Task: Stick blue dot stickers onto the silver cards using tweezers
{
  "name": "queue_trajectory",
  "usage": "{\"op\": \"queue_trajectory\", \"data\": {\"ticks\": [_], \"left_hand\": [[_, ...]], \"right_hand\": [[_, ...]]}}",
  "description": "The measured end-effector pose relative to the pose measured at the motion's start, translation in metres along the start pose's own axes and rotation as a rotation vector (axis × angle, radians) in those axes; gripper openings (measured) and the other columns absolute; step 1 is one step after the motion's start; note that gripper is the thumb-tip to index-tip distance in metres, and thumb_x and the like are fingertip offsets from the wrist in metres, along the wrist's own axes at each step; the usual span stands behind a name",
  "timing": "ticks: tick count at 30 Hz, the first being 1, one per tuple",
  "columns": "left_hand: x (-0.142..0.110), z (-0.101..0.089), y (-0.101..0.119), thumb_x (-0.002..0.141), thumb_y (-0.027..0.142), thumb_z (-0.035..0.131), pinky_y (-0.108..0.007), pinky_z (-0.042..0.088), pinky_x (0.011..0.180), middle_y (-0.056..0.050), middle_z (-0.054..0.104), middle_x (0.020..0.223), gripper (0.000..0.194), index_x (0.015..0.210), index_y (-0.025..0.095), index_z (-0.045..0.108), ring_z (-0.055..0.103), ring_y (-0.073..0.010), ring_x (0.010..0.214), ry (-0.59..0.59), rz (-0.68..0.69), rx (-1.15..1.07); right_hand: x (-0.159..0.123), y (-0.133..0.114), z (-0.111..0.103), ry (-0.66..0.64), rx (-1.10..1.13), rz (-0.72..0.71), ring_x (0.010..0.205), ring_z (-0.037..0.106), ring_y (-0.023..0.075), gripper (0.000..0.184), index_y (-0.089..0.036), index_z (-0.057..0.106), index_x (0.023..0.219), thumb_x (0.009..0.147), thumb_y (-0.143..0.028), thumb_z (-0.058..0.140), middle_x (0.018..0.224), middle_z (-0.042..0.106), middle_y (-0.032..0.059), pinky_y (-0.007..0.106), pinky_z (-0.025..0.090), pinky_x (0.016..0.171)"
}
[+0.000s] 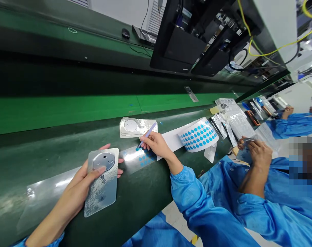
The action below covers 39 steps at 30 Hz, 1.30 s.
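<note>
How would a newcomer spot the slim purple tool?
On the dark green workbench, find the curled sheet of blue stickers; just left in the picture is the person's right-hand grip. The slim tool is held there like a pen, slanting down toward a clear film strip. Its purple shade sets it apart from the silvery stacked panels behind.

head view | from the wearer's head | facing forward and down | close above green bench (135,202)

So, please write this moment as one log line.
left hand: holds panel | right hand: holds purple tool, tip at clear film | nearby: sticker sheet, panel stack
</note>
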State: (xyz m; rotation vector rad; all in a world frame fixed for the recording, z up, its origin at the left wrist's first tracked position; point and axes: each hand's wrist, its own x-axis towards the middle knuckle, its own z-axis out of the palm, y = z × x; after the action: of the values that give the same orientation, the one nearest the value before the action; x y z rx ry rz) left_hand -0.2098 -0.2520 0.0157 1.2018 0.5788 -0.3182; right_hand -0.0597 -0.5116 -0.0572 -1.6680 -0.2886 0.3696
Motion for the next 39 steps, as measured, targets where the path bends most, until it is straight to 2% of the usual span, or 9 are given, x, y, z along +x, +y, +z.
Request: {"op": "queue_trajectory", "data": {"ticks": [3, 5, 9, 12, 15, 19, 24, 32, 39], "left_hand": [[0.005, -0.005, -0.004, 0.094, 0.037, 0.089, -0.033, 0.072, 0.088, -0.005, 0.095, 0.121, 0.091, 0.179, 0.032, 0.058, 0.093, -0.0289, 0.096, 0.002, 0.0, -0.023], [0.011, -0.009, -0.011, 0.089, 0.04, 0.096, -0.036, 0.074, 0.087, -0.005, 0.095, 0.121, 0.088, 0.171, 0.031, 0.062, 0.094, -0.0309, 0.096, -0.025, -0.011, -0.027], [0.017, -0.01, -0.028, 0.075, 0.052, 0.113, -0.039, 0.077, 0.081, -0.009, 0.094, 0.119, 0.092, 0.151, 0.026, 0.068, 0.093, -0.0328, 0.088, -0.105, 0.033, -0.082], [0.013, -0.003, -0.039, 0.075, 0.048, 0.112, -0.037, 0.075, 0.077, -0.007, 0.093, 0.105, 0.09, 0.149, 0.024, 0.067, 0.091, -0.0291, 0.08, -0.188, 0.068, -0.153], [0.01, 0.002, -0.048, 0.078, 0.04, 0.108, -0.039, 0.075, 0.081, -0.005, 0.09, 0.099, 0.083, 0.148, 0.022, 0.067, 0.091, -0.0291, 0.08, -0.262, 0.065, -0.21], [0.009, 0.003, -0.054, 0.083, 0.032, 0.1, -0.042, 0.075, 0.083, -0.004, 0.089, 0.104, 0.07, 0.144, 0.021, 0.069, 0.09, -0.0285, 0.082, -0.29, 0.101, -0.246], [0.008, 0.003, -0.057, 0.088, 0.031, 0.098, -0.039, 0.074, 0.084, -0.003, 0.087, 0.101, 0.061, 0.141, 0.02, 0.071, 0.089, -0.0262, 0.083, -0.312, 0.16, -0.281], [0.008, 0.003, -0.063, 0.092, 0.036, 0.103, -0.041, 0.076, 0.085, -0.005, 0.086, 0.115, 0.062, 0.144, 0.022, 0.073, 0.089, -0.0257, 0.087, -0.357, 0.173, -0.297], [0.009, 0.003, -0.068, 0.093, 0.041, 0.104, -0.045, 0.076, 0.088, -0.007, 0.085, 0.117, 0.064, 0.147, 0.024, 0.074, 0.086, -0.0262, 0.089, -0.343, 0.183, -0.286]], "right_hand": [[0.001, -0.007, 0.001, 0.017, 0.049, -0.012, 0.055, 0.063, 0.0144, 0.071, -0.025, 0.07, 0.088, 0.091, -0.093, 0.089, 0.072, 0.077, 0.0024, 0.029, 0.056, 0.055], [-0.002, -0.013, 0.008, 0.024, 0.083, -0.027, 0.055, 0.063, 0.0146, 0.073, -0.025, 0.07, 0.089, 0.09, -0.096, 0.088, 0.071, 0.077, 0.0017, 0.029, 0.056, 0.053], [-0.019, -0.024, 0.04, 0.025, 0.178, -0.057, 0.054, 0.066, 0.0161, 0.075, -0.026, 0.07, 0.09, 0.09, -0.098, 0.087, 0.07, 0.076, 0.0015, 0.03, 0.059, 0.053], [-0.037, -0.03, 0.068, 0.027, 0.276, -0.069, 0.052, 0.067, 0.016, 0.071, -0.026, 0.067, 0.091, 0.096, -0.094, 0.088, 0.068, 0.075, 0.0001, 0.028, 0.058, 0.05], [-0.052, -0.035, 0.084, 0.023, 0.358, -0.064, 0.048, 0.066, 0.0145, 0.064, -0.026, 0.066, 0.089, 0.102, -0.083, 0.09, 0.065, 0.074, -0.001, 0.024, 0.051, 0.044], [-0.06, -0.037, 0.085, 0.06, 0.304, -0.081, 0.045, 0.064, 0.0132, 0.059, -0.024, 0.071, 0.088, 0.104, -0.076, 0.094, 0.066, 0.075, -0.0001, 0.023, 0.053, 0.043], [-0.069, -0.041, 0.084, 0.103, 0.229, -0.104, 0.045, 0.065, 0.0138, 0.055, -0.024, 0.074, 0.088, 0.106, -0.071, 0.095, 0.066, 0.075, 0.0004, 0.024, 0.056, 0.043], [-0.074, -0.046, 0.084, 0.13, 0.175, -0.1, 0.046, 0.064, 0.0129, 0.052, -0.023, 0.076, 0.085, 0.105, -0.066, 0.098, 0.067, 0.076, 0.0012, 0.023, 0.054, 0.041], [-0.077, -0.042, 0.085, 0.168, 0.159, -0.122, 0.047, 0.065, 0.0137, 0.051, -0.023, 0.077, 0.085, 0.105, -0.066, 0.097, 0.068, 0.076, 0.0008, 0.023, 0.055, 0.041]]}}
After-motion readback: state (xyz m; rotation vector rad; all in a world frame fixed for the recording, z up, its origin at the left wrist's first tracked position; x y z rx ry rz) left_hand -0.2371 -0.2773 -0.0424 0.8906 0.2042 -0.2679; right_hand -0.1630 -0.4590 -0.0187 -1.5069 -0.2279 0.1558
